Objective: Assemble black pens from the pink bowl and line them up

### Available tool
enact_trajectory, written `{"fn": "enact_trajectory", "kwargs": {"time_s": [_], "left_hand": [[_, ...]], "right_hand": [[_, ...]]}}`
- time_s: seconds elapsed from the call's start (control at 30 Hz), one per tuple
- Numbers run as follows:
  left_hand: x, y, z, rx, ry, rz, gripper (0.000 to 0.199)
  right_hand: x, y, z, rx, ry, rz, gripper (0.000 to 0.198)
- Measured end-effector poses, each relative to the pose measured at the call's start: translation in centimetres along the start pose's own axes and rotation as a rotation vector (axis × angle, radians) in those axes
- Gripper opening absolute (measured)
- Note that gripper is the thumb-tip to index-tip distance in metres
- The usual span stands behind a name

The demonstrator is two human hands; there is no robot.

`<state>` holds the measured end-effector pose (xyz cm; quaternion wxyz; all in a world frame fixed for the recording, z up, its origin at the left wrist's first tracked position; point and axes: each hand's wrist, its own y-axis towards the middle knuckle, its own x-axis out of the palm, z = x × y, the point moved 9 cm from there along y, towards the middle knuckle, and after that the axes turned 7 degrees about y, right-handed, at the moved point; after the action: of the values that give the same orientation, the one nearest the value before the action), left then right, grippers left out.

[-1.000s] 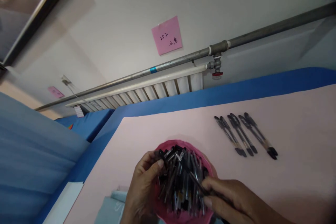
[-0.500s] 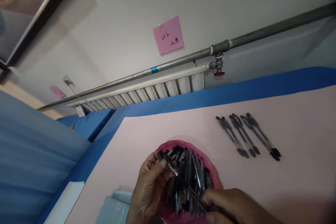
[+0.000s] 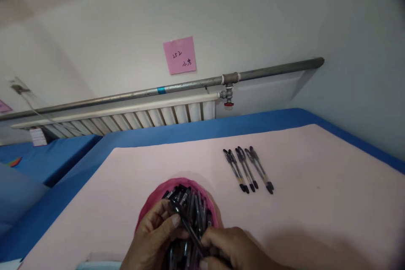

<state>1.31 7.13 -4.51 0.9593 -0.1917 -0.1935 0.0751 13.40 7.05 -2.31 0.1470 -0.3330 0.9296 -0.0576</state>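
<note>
Head view: two bare hands meet over a round pink bowl (image 3: 152,200) that stands on the pink-covered desk (image 3: 303,181) and is filled with loose black pens (image 3: 198,210). A dark pen (image 3: 191,232) is suspended above these contents, lying directly between the two hands. Its long axis slants from upper left, at the fingertips of the left hand (image 3: 153,236), to lower right, at the fingers of the right hand (image 3: 236,247); neither hand is clearly nearer, since each is in contact with one end. The left grip pinches the upper end between thumb and curled fingers; the right grip is closed about the lower part, its thumb and forefinger pressed to the shaft. Whether a cap is seated on the pen cannot be made out, as the fingers cover both ends. Beyond the bowl, to its right and well apart from the hands, six clear-barrelled pens lie in three pairs: a left pair (image 3: 236,171), a middle pair (image 3: 247,168) and a right pair (image 3: 260,171), roughly parallel to one another and slanted in the same sense as the held pen. Behind the desk, a white radiator (image 3: 167,116) runs along the wall.
</note>
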Motion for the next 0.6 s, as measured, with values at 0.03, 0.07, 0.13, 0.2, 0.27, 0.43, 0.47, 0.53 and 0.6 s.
{"fn": "enact_trajectory", "kwargs": {"time_s": [0.03,0.07,0.13,0.2,0.27,0.43,0.47,0.53,0.6], "left_hand": [[-0.4,0.0,0.0,-0.007,-0.006,0.032,0.029],[-0.9,0.0,0.1,-0.012,-0.011,0.071,0.034],[-1.9,0.0,0.3,-0.029,-0.013,0.132,0.041],[-2.4,0.0,0.5,-0.045,-0.011,0.151,0.041],[-2.6,0.1,0.5,-0.048,0.000,0.144,0.039],[-2.2,0.0,0.1,-0.064,0.013,0.136,0.041],[-2.2,0.0,0.0,-0.063,0.008,0.142,0.041],[-2.1,-0.1,0.1,-0.063,0.006,0.147,0.042],[-2.3,-0.2,0.5,-0.052,0.016,0.148,0.040]], "right_hand": [[-0.4,0.4,0.1,-0.014,0.014,0.008,0.006],[-1.3,0.7,0.4,-0.020,0.023,0.048,0.006],[-4.2,1.2,0.7,-0.050,0.000,0.164,0.009],[-8.2,1.3,1.1,-0.044,-0.142,0.342,0.014],[-11.7,1.2,1.5,-0.015,-0.307,0.467,0.016],[-16.3,1.2,3.2,0.083,-0.593,0.589,0.017],[-16.5,1.3,3.4,0.082,-0.621,0.593,0.015],[-16.6,1.5,3.7,0.076,-0.647,0.591,0.012],[-16.5,1.6,3.6,0.074,-0.662,0.588,0.012]]}}
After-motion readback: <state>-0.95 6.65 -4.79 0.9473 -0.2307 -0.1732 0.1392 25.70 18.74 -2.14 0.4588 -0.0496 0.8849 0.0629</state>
